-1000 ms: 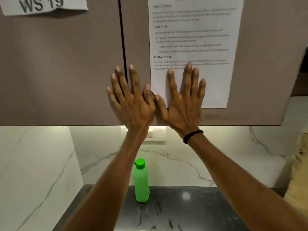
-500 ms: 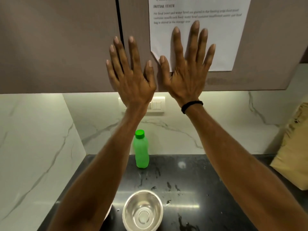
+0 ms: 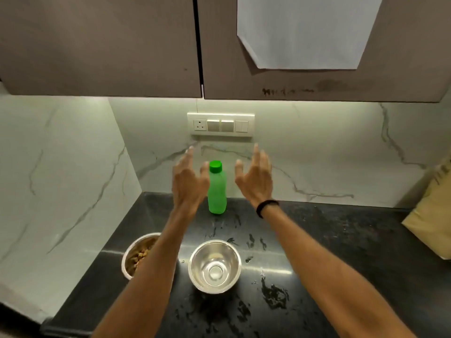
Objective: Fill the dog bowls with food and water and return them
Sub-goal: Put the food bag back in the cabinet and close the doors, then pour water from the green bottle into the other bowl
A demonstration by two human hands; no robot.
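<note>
head view: both hands (image 3: 220,181) raised (empty)

Both arms extended forward, hands raised and empty.
Left hand (image 3: 189,182) and right hand (image 3: 255,180) are held apart at equal height, fingers spread and pointed upward, nothing gripped. A black band (image 3: 266,206) is worn on the right wrist.
</note>
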